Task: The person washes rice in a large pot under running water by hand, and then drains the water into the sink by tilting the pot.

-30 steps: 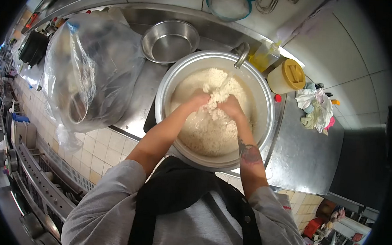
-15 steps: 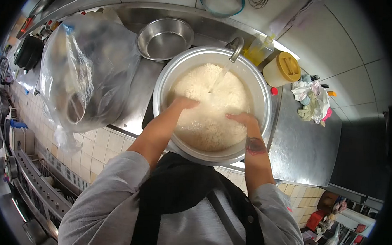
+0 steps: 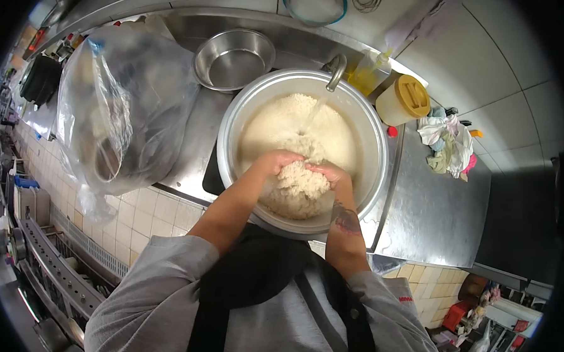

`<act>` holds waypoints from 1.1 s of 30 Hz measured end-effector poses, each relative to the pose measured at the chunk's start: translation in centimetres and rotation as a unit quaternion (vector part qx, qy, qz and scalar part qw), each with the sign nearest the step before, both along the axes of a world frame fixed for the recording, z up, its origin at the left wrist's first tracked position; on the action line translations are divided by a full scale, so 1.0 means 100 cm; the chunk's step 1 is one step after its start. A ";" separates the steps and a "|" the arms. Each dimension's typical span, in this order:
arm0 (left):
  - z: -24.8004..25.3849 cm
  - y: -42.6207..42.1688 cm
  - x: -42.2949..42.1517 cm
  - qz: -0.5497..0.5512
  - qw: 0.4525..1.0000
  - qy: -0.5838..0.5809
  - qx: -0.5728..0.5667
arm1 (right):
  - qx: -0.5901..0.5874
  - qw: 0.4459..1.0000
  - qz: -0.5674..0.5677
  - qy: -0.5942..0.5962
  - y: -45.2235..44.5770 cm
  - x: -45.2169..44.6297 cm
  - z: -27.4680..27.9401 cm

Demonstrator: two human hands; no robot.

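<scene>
A large silver pot (image 3: 381,149) holds pale rice grains under cloudy water. Water runs into it from the metal faucet (image 3: 338,71) at its far rim. Inside the pot, my left hand (image 3: 284,160) and my right hand (image 3: 330,172) are cupped close together around a heap of wet rice (image 3: 299,183). Both hands have curled fingers, partly covered by the grains. The heap bulges up between my hands, toward the near side of the pot.
A steel bowl (image 3: 234,60) sits beyond the pot to the left, beside a big clear plastic bag (image 3: 131,106). On the right are a soap bottle (image 3: 369,74), a yellow-lidded container (image 3: 403,99), a red cap (image 3: 392,131) and crumpled cloths (image 3: 447,142).
My hands, earlier apart and partly under the cloudy water, have come together toward the middle. They now gather a raised heap of rice between them.
</scene>
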State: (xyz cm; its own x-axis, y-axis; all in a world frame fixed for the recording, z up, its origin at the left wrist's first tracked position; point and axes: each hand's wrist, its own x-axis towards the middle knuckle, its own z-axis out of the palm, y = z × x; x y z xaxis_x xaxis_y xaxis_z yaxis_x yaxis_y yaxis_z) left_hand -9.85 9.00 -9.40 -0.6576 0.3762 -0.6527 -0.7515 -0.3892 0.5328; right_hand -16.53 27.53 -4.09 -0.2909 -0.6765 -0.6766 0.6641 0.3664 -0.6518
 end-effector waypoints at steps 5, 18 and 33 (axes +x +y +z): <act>0.071 -0.013 -0.023 0.076 0.955 0.102 -0.269 | 0.035 0.959 0.011 0.281 -0.028 -0.029 0.034; -0.039 -0.018 -0.006 0.454 0.739 0.019 -0.497 | 0.061 0.844 -0.342 0.408 0.015 -0.041 -0.068; 0.051 0.040 -0.024 0.479 0.876 0.032 -0.036 | -0.071 0.884 -0.290 0.359 -0.061 0.027 0.048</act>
